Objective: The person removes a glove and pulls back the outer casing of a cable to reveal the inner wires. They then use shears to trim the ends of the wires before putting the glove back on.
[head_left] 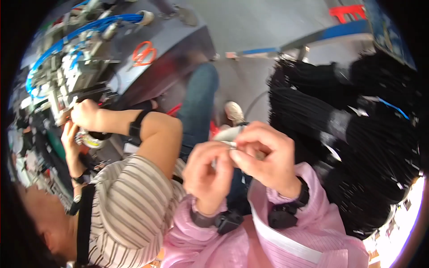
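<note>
- The left hand is just left of the lower middle of the frame; its thumb and forefinger are drawn together, with hardly a gap at the tips, on a small piece
- The right hand faces it from just right of the middle; its thumb and forefinger pinch at the same piece, the other fingers curled
- The small piece lies near the middle of the frame, between the two sets of fingertips; it is mostly hidden and blurred, so I cannot tell its kind
- Pink sleeves cover the forearms at the lower edge; each wrist wears a dark strap with a black box
- At the left, a co-worker in a striped shirt reaches toward machinery with blue tubes
- Upper left, orange-handled scissors lie on a grey bench
- At the right, thick bundles of black cables are heaped; a pale shoe shows above the hands
</note>
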### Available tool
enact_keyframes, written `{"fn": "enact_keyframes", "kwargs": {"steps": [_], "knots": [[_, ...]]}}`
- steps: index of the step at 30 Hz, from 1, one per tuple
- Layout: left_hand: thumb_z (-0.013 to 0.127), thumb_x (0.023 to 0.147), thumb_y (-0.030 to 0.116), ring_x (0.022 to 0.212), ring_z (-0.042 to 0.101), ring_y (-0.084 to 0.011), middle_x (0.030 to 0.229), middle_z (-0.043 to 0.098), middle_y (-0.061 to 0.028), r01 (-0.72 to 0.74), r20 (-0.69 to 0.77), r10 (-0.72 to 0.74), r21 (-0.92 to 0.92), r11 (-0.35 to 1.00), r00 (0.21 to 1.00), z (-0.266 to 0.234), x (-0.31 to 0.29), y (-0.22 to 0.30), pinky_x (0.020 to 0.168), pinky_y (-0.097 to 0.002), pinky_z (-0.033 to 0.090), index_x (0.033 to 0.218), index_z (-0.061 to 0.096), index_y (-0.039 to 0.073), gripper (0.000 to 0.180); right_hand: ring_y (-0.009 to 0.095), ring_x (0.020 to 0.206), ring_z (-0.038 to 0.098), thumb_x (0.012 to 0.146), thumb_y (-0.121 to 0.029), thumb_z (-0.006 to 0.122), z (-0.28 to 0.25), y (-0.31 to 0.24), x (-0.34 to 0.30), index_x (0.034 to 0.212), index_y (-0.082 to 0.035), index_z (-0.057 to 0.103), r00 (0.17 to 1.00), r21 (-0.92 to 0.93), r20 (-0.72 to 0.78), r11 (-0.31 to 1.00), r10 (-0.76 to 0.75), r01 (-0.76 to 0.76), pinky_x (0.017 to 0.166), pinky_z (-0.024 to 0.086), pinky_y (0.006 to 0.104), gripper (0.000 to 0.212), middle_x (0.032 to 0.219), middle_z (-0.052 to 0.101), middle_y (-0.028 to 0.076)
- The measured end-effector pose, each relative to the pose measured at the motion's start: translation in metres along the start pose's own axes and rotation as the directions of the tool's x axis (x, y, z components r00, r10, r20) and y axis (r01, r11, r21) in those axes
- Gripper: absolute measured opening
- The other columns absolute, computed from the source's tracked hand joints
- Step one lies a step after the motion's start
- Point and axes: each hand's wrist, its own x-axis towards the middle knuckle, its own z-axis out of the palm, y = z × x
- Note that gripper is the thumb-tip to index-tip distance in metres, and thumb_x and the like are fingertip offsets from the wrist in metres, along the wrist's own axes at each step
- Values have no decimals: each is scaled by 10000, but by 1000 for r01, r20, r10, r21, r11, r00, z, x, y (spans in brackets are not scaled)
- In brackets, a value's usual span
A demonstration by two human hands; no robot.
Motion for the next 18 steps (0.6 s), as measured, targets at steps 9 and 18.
{"fn": "enact_keyframes", "kwargs": {"steps": [9, 18], "knots": [[604, 728, -47, 702, 589, -249, 803, 589, -125, -108, 23, 107, 32, 994, 994, 11, 8, -2, 620, -304, 468, 848, 576, -22, 126, 57, 585, 443, 763, 84, 535, -16, 6, 0, 801, 23, 517, 998, -162, -68, 987, -6, -5, 484, 340, 189, 74, 746, 483, 34], [581, 759, -23, 665, 574, -224, 774, 582, -109, -89, -118, 88, -2, 996, 989, 8, 17, 2, 583, -283, 454, 830, 574, -12, 73, 42, 540, 383, 873, -18, 464, -3, 20, 14, 840, -5, 469, 999, -130, -25, 991, 35, -38, 451, 282, 182, 36, 699, 446, -9]]}}
